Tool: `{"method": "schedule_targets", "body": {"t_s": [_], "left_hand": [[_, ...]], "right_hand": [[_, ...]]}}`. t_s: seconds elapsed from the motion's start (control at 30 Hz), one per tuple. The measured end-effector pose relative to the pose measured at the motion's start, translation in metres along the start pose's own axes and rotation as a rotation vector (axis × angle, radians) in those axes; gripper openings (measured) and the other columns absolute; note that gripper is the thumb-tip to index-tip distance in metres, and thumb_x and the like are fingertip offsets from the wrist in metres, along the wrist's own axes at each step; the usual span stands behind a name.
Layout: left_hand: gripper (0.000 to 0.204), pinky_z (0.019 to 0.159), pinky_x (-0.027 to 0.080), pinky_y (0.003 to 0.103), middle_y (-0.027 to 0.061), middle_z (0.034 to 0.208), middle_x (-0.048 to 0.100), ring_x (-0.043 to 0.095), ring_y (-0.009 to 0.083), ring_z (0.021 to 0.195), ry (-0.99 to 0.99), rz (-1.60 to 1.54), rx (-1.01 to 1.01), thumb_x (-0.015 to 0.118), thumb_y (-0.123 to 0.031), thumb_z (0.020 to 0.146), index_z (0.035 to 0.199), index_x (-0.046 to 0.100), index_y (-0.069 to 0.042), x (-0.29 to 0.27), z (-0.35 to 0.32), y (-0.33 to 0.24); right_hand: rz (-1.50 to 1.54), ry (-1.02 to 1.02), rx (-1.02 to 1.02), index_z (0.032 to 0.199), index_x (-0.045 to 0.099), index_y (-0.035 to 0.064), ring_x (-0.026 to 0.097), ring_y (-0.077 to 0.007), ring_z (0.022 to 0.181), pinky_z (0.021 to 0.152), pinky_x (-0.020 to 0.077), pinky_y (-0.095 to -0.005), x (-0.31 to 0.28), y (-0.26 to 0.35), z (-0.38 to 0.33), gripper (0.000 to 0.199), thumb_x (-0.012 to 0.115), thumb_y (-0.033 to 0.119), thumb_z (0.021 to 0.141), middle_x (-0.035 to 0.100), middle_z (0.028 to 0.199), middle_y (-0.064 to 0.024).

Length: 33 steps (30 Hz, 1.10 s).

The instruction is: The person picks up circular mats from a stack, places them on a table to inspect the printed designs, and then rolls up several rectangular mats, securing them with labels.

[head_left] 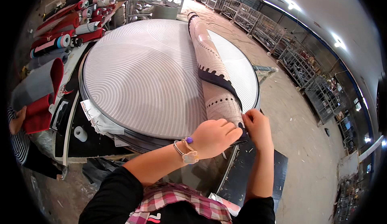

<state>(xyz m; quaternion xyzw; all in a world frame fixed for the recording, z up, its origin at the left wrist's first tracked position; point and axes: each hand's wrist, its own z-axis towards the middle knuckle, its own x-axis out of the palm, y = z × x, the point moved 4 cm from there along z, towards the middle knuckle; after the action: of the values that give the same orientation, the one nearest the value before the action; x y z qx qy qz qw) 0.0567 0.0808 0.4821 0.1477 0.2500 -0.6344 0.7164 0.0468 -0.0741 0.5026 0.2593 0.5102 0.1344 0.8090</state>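
A rolled rug (215, 79), beige with black dotted lines and a dark scalloped band, lies lengthwise across a stack of round mats. Shiny patches on it look like clear film. The top round mat (141, 79) is pale grey with curved ridges and a dark rim. Curled over the rug's near end is my left hand (215, 138), closed, with bracelets at its wrist. My right hand (258, 128) is closed in a pinch against the right side of that same end; what its fingertips hold is too small to make out.
Several rolled mats (76, 22) are piled at the far left. A white roll (80, 134) stands on the black table at left, near white labels (96, 119). Another person's arm (17, 121) is beside a red mat. Wire cages (298, 68) line the right side.
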Motion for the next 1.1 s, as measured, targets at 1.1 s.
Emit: {"method": "schedule_targets", "body": {"t_s": [1.1], "left_hand": [[0.041, 0.066, 0.046, 0.030, 0.0090, 0.088, 0.052, 0.054, 0.0238, 0.078, -0.079, -0.351, -0.291, 0.073, -0.013, 0.058, 0.094, 0.056, -0.002, -0.070, -0.014, -0.014]], "right_hand": [[1.554, 0.171, 0.022, 0.096, 0.042, -0.0070, 0.056, -0.0207, 0.058, 0.045, 0.0444, -0.0259, 0.014, 0.046, -0.090, 0.045, 0.054, 0.032, 0.078, 0.056, 0.079, -0.0196]]}}
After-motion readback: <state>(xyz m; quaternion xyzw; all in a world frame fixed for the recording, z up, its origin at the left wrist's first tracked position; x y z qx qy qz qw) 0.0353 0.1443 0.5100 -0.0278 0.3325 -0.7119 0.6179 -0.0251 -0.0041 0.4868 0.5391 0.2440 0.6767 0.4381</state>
